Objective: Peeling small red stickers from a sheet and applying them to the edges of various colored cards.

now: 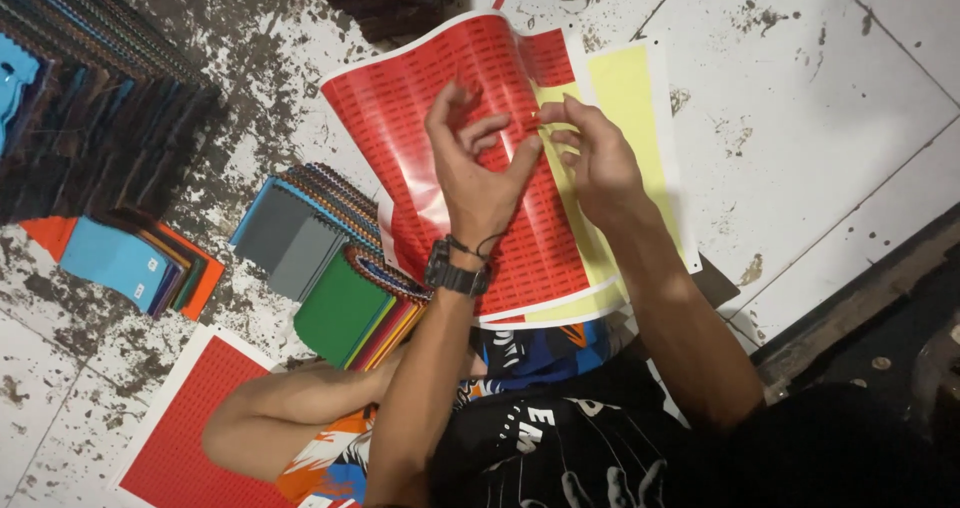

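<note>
A red sticker sheet (470, 78), printed with rows of small labels and bordered in white, is held up over the floor. It is peeled partly off a yellow backing sheet (625, 98). My left hand (480, 173), with a black watch on the wrist, grips the red sheet with thumb and fingers curled. My right hand (598, 163) is just right of it. Its fingertips pinch the sheet's edge where red meets yellow, touching my left fingertips. My knee and patterned shorts (300, 428) show below.
Stacks of coloured swatches lie to the left: a green one (340, 313), a grey one (290, 238), a blue one (115, 263) and a big dark pile (90, 98). Another red sheet (190, 438) lies at bottom left. The white tiled floor (800, 98) is stained.
</note>
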